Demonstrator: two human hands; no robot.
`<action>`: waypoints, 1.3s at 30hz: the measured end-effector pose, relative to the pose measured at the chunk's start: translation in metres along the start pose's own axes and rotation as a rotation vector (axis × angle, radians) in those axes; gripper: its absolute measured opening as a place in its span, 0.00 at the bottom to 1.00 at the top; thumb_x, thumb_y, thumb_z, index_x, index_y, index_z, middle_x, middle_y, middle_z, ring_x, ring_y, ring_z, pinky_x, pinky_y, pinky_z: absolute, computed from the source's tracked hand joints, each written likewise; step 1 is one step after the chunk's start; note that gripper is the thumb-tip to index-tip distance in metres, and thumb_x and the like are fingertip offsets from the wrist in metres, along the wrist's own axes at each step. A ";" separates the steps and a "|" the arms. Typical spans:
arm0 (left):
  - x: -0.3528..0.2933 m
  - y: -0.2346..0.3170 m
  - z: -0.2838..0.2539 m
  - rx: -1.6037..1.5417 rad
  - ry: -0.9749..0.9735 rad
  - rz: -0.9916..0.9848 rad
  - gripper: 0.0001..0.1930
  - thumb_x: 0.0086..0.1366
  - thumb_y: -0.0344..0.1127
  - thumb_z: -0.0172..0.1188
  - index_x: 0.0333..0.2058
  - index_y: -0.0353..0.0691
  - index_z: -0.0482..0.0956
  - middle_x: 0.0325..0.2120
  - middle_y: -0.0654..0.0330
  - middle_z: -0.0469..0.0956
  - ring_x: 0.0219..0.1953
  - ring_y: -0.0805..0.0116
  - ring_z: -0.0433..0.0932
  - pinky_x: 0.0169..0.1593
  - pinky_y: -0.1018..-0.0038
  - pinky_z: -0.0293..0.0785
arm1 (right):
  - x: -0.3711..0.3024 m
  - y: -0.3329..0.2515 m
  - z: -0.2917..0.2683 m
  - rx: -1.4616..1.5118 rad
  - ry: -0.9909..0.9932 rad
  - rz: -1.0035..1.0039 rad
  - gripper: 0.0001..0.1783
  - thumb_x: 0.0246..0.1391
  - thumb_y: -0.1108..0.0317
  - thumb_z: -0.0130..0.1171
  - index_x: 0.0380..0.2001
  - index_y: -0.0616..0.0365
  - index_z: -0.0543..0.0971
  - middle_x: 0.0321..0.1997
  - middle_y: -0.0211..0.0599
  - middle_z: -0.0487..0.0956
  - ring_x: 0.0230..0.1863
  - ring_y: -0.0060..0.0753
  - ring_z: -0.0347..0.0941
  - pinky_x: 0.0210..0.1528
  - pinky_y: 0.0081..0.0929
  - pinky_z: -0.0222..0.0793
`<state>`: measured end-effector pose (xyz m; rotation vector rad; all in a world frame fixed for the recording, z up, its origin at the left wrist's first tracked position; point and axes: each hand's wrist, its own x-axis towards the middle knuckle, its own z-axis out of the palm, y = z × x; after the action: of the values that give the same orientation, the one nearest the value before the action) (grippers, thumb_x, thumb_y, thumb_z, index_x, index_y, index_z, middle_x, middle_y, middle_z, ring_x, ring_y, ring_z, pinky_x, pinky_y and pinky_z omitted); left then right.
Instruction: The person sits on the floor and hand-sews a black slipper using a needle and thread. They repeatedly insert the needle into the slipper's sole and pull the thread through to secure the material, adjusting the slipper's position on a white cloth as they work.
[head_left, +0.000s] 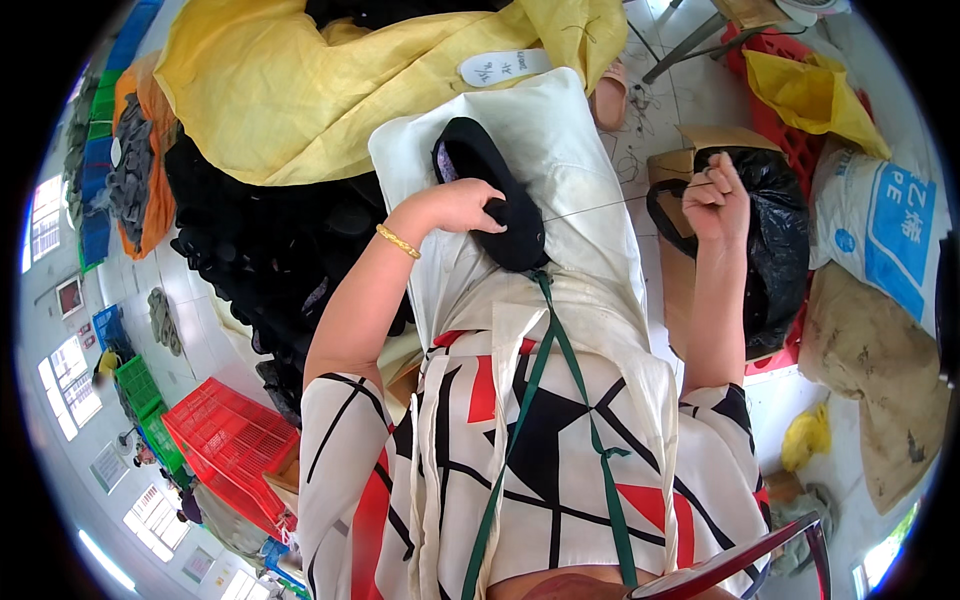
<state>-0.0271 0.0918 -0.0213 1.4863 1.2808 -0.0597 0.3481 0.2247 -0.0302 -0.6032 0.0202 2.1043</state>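
Observation:
A black slip-on shoe [500, 170] with a patterned lining lies on the white cloth [580, 130] over my lap, its toe toward me. My left hand [465, 207] grips the shoe's side, thumb and fingers closed on the dark upper. Off to the right, my right hand [717, 200] is raised with its fingers pinched together. A thin dark thread [600, 207] runs taut from the shoe to this hand. Whether a needle is between the fingers is too small to tell.
Black shoes [270, 240] pile up at my left beside a yellow sack [290, 100]. A pale insole [505, 67] rests on that sack. On the right stands a cardboard box [675, 290] lined with a black bag [780, 230]. Red crates [225, 440] stand at lower left.

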 end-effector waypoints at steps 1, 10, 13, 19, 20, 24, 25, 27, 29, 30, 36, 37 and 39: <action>-0.004 0.006 -0.003 -0.060 -0.008 -0.030 0.18 0.60 0.41 0.67 0.40 0.32 0.79 0.28 0.54 0.79 0.31 0.63 0.74 0.40 0.68 0.71 | 0.001 -0.008 -0.001 0.016 0.020 -0.012 0.10 0.67 0.64 0.54 0.32 0.57 0.76 0.15 0.17 0.64 0.15 0.13 0.54 0.19 0.12 0.54; -0.012 0.005 0.019 0.064 0.250 0.081 0.17 0.61 0.42 0.66 0.41 0.34 0.78 0.32 0.50 0.79 0.36 0.55 0.77 0.43 0.66 0.73 | -0.011 -0.016 -0.009 0.018 0.085 -0.074 0.11 0.67 0.65 0.54 0.31 0.57 0.78 0.15 0.18 0.65 0.15 0.14 0.54 0.19 0.13 0.54; -0.019 0.007 0.028 0.247 0.260 0.036 0.17 0.60 0.43 0.65 0.41 0.36 0.79 0.36 0.48 0.80 0.42 0.48 0.78 0.45 0.62 0.74 | -0.013 -0.019 -0.017 -0.003 0.109 -0.086 0.11 0.66 0.65 0.55 0.30 0.57 0.78 0.15 0.18 0.65 0.15 0.14 0.54 0.19 0.14 0.53; -0.017 0.011 0.018 0.219 0.140 0.010 0.20 0.60 0.46 0.65 0.43 0.36 0.80 0.36 0.47 0.80 0.40 0.47 0.79 0.45 0.60 0.74 | -0.018 -0.040 -0.029 -0.023 0.170 -0.182 0.11 0.65 0.66 0.56 0.29 0.57 0.77 0.14 0.18 0.64 0.15 0.14 0.54 0.19 0.14 0.52; -0.015 0.016 0.014 0.174 0.089 -0.015 0.19 0.59 0.44 0.65 0.42 0.35 0.79 0.36 0.48 0.80 0.41 0.48 0.78 0.45 0.60 0.74 | -0.019 -0.046 -0.032 0.001 0.152 -0.202 0.11 0.65 0.66 0.56 0.28 0.57 0.77 0.14 0.18 0.64 0.15 0.14 0.54 0.19 0.14 0.52; -0.025 0.012 0.033 0.250 0.427 0.185 0.16 0.57 0.39 0.65 0.41 0.36 0.79 0.35 0.52 0.79 0.41 0.51 0.77 0.45 0.60 0.74 | -0.023 -0.057 -0.045 0.054 0.149 -0.235 0.11 0.65 0.66 0.57 0.28 0.56 0.77 0.15 0.18 0.65 0.15 0.14 0.56 0.20 0.15 0.54; -0.030 0.014 0.038 0.267 0.496 0.185 0.16 0.57 0.37 0.66 0.41 0.36 0.78 0.35 0.53 0.79 0.41 0.51 0.77 0.44 0.60 0.74 | -0.023 -0.054 -0.049 0.047 0.156 -0.217 0.11 0.65 0.66 0.56 0.28 0.56 0.77 0.15 0.18 0.65 0.15 0.14 0.56 0.20 0.15 0.54; -0.035 0.020 0.051 0.352 0.642 0.208 0.15 0.55 0.35 0.66 0.41 0.37 0.78 0.34 0.55 0.78 0.41 0.53 0.77 0.43 0.61 0.74 | -0.025 -0.051 -0.060 0.032 0.172 -0.182 0.11 0.65 0.66 0.56 0.27 0.56 0.77 0.15 0.19 0.66 0.15 0.15 0.56 0.20 0.16 0.55; -0.043 0.026 0.065 0.494 0.809 0.238 0.15 0.54 0.33 0.67 0.41 0.37 0.79 0.33 0.56 0.78 0.40 0.53 0.77 0.42 0.63 0.75 | -0.025 -0.045 -0.064 0.047 0.199 -0.182 0.10 0.65 0.67 0.56 0.28 0.56 0.77 0.16 0.19 0.66 0.15 0.15 0.56 0.20 0.16 0.55; -0.047 0.032 0.072 0.479 0.854 0.220 0.14 0.54 0.32 0.67 0.40 0.37 0.79 0.33 0.56 0.78 0.40 0.54 0.77 0.42 0.64 0.75 | -0.025 -0.044 -0.065 0.045 0.207 -0.185 0.10 0.65 0.67 0.56 0.28 0.56 0.77 0.16 0.19 0.66 0.15 0.15 0.56 0.20 0.16 0.56; -0.046 0.021 0.097 -0.348 0.952 0.063 0.09 0.63 0.32 0.63 0.41 0.37 0.80 0.34 0.58 0.81 0.33 0.67 0.79 0.36 0.72 0.77 | -0.014 -0.042 -0.082 -0.010 0.301 -0.296 0.10 0.66 0.68 0.55 0.28 0.57 0.75 0.19 0.23 0.69 0.18 0.19 0.62 0.25 0.19 0.65; -0.045 0.016 0.096 -0.656 0.852 -0.009 0.09 0.65 0.33 0.62 0.42 0.37 0.80 0.34 0.58 0.81 0.32 0.69 0.79 0.36 0.74 0.77 | -0.013 -0.040 -0.082 -0.039 0.305 -0.321 0.10 0.66 0.69 0.54 0.28 0.57 0.74 0.20 0.25 0.70 0.20 0.20 0.63 0.27 0.20 0.69; -0.043 0.009 0.096 -1.070 0.713 -0.061 0.10 0.68 0.34 0.61 0.44 0.36 0.80 0.34 0.59 0.81 0.31 0.73 0.79 0.34 0.77 0.77 | -0.008 -0.033 -0.082 -0.076 0.377 -0.386 0.07 0.65 0.70 0.54 0.31 0.60 0.75 0.25 0.30 0.73 0.24 0.24 0.68 0.34 0.25 0.73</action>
<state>0.0166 -0.0044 -0.0249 0.5127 1.5185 1.0387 0.4110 0.2180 -0.0922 -0.9617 0.0338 1.6036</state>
